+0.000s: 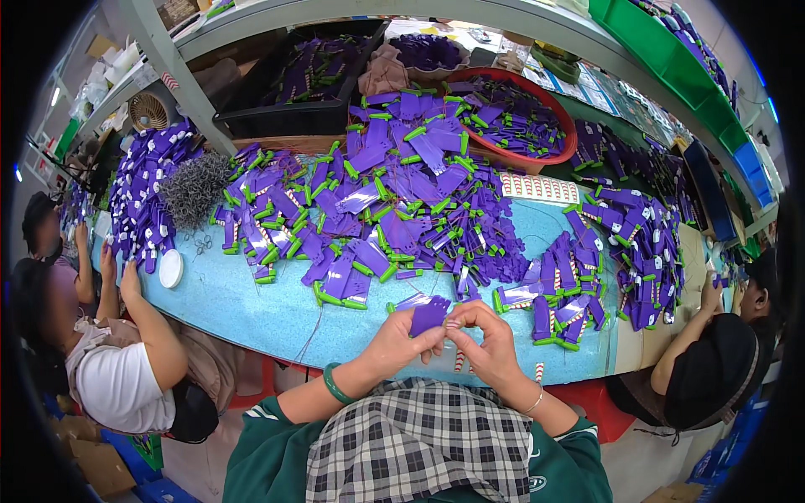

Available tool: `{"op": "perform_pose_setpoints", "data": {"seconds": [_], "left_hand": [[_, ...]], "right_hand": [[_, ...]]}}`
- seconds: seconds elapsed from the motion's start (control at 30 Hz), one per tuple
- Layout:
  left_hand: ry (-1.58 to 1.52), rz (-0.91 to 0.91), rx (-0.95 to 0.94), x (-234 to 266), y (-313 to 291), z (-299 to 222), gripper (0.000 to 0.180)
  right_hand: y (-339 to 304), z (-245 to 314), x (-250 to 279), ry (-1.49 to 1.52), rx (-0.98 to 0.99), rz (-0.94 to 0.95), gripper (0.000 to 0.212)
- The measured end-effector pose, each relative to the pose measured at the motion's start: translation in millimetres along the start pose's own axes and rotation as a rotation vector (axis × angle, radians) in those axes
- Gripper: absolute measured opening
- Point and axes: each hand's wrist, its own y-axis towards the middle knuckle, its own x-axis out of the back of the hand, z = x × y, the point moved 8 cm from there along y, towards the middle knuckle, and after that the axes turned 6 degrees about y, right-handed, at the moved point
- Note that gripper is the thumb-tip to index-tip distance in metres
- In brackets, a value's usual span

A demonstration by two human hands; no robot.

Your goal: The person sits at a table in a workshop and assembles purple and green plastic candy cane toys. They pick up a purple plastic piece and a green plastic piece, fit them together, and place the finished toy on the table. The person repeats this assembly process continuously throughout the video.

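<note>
Close to the table's near edge, my left hand (392, 345) pinches a flat purple plastic piece (430, 315) with a notched end. My right hand (489, 342) meets it at the piece's right side, thumb and forefinger pressed together. Whatever those right fingertips grip is too small to make out. Just beyond my hands spreads a large heap of purple pieces with green ends (394, 210). A smaller pile of purple-and-green pieces with striped stickers (560, 289) lies to the right. Below my hands, a small red-and-white striped sticker (459, 360) shows at the table edge.
A striped sticker sheet (539, 188) lies behind the piles. Farther back stand a red basin (563, 113) and a black crate (243, 126) under a metal shelf (335, 17). Grey metal wire parts (194, 189) and a white lid (171, 268) are left. Co-workers sit on both sides.
</note>
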Motion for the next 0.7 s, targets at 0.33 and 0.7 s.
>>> {"op": "perform_pose_setpoints", "data": {"seconds": [0.33, 0.7], "left_hand": [[-0.394, -0.013, 0.080, -3.1, 2.7, 12.8, 0.045], [-0.363, 0.005, 0.099, -7.9, -1.6, 17.4, 0.034]], "right_hand": [[-2.2, -24.6, -5.1, 0.219, -0.183, -0.034, 0.013], [-1.7, -26.8, -4.3, 0.098, -0.165, -0.066, 0.012]]}}
